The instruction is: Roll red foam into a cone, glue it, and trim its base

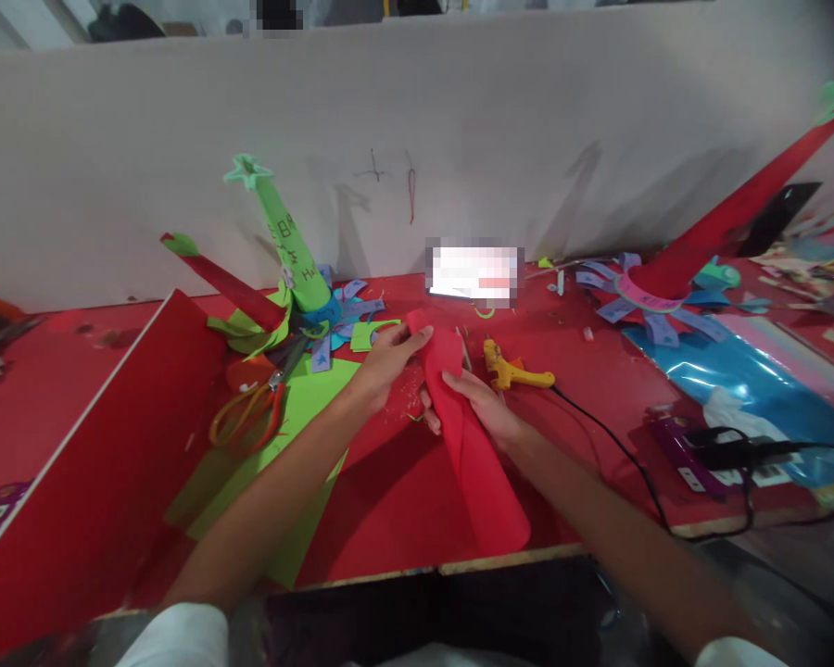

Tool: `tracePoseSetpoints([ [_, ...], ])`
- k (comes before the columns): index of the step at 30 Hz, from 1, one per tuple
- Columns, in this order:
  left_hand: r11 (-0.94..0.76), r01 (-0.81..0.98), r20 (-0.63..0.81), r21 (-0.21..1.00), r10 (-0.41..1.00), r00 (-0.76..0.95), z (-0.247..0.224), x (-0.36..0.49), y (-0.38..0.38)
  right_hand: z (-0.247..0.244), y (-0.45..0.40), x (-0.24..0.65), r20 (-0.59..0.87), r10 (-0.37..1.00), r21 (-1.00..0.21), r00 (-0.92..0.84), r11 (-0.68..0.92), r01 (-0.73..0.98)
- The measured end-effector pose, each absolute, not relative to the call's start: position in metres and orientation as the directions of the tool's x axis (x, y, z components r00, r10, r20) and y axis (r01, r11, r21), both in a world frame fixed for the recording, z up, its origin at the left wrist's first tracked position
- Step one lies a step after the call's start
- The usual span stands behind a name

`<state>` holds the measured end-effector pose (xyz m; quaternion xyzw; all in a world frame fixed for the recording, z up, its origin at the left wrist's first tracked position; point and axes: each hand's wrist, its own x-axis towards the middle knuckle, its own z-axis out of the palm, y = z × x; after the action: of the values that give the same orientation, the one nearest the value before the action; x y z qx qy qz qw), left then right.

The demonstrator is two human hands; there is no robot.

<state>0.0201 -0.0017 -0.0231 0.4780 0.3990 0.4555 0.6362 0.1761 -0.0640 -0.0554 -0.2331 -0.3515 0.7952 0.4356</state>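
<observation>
A red sheet (483, 491), rolled into a loose cone, slants over the front of the red table between my hands. My left hand (393, 357) pinches its narrow upper end, thumb on top. Around the roll's middle my right hand (476, 403) is wrapped, with the thumb in front and fingertips showing on the left side. The wide end points toward the table's front edge. A yellow glue gun (514, 371) lies just right of the roll, its black cord running right. Orange-handled scissors (254, 412) rest left of my left hand on green sheets (306, 463).
Green (296, 245) and red (723, 218) paper cones stand on flower-like bases at back left and right. A red board (111, 454) rises at left. Blue film (737, 371) and a purple power strip (685, 454) with cables lie right. A white partition (493, 120) stands behind.
</observation>
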Motion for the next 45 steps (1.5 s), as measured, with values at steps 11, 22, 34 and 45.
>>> tracePoseSetpoints([
  [11,0.156,-0.448,-0.093,0.881,0.983,0.159,-0.02,0.005,0.018,-0.055,-0.067,0.182,-0.003,0.812,-0.758,-0.584,-0.383,-0.528],
  [22,0.215,-0.42,-0.184,0.881,0.976,0.113,-0.024,0.014,0.009,-0.055,-0.07,0.174,-0.122,0.864,-0.869,-0.489,-0.331,-0.368],
  [34,0.166,-0.499,-0.171,0.85,0.985,0.036,-0.017,0.011,0.012,-0.061,-0.067,0.174,-0.116,0.861,-0.883,-0.495,-0.318,-0.344],
  [45,0.044,-0.584,-0.073,0.811,0.997,-0.026,-0.013,0.014,0.01,-0.071,-0.073,0.174,-0.186,0.717,-0.756,-0.672,-0.541,-0.368],
])
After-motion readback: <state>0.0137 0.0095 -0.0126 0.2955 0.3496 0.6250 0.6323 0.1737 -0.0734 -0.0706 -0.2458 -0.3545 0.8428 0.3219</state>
